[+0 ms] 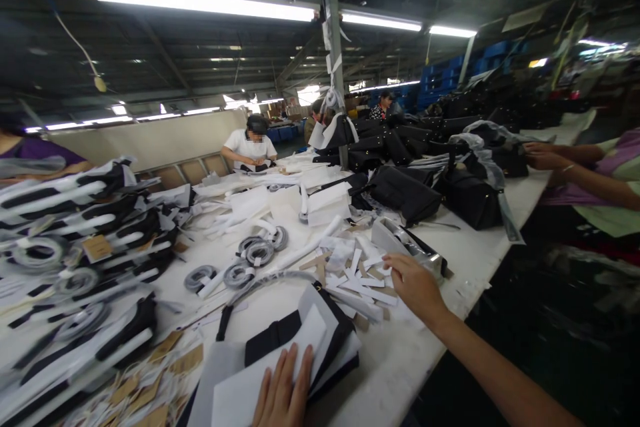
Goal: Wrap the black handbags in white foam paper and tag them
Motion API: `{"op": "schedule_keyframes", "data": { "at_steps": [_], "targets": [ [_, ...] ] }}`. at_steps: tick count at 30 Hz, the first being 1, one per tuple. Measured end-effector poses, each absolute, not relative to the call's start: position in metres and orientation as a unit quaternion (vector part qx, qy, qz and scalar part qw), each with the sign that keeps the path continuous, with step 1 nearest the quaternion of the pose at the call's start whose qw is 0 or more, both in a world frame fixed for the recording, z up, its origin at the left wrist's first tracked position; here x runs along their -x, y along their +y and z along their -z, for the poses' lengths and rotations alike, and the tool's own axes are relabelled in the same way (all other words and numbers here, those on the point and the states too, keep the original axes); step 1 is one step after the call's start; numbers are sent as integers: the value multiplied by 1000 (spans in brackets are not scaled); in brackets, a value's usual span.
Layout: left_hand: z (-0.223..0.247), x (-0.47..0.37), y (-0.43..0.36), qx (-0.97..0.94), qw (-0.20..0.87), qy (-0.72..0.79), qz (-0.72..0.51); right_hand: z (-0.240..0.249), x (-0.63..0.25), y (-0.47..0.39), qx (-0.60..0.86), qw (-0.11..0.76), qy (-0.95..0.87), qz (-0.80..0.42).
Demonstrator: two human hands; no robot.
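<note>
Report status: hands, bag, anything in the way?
Left hand flat on white sheet over bag. Right hand by apparent tape dispenser, grip unclear. Bag on table, partly covered. Loose strips between bag and dispenser.

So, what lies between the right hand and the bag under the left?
Mainly a loose scatter of white strips, in the head view.

Well beyond the left hand (pixel 285 383) is a person in a white top (pixel 249 147). A metal post (pixel 333 20) rises ahead of the right hand (pixel 413 283), to its left, with blue crates (pixel 443 82) farther back; high above both hands runs a lit tube lamp (pixel 200 1).
</note>
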State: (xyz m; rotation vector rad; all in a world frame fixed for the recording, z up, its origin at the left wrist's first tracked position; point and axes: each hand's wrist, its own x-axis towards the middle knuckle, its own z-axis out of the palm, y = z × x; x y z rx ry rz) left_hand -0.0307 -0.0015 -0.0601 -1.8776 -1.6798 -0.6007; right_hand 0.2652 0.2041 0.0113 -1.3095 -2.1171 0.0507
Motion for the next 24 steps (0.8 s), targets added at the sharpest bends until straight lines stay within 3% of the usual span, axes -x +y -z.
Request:
{"op": "schedule_keyframes", "data": {
  "at_steps": [4, 13, 24],
  "targets": [
    [54, 38, -2, 694, 244, -634, 238, -19, -233, 211, 404, 284, -868, -61],
    [31, 88, -5, 674, 200, -654, 279, 33, -157, 183, 260, 130, -949, -124],
    [49, 81, -2, 687, 206, -651, 249, 13, -219, 224, 439, 210, -863, -139]
  ]
}}
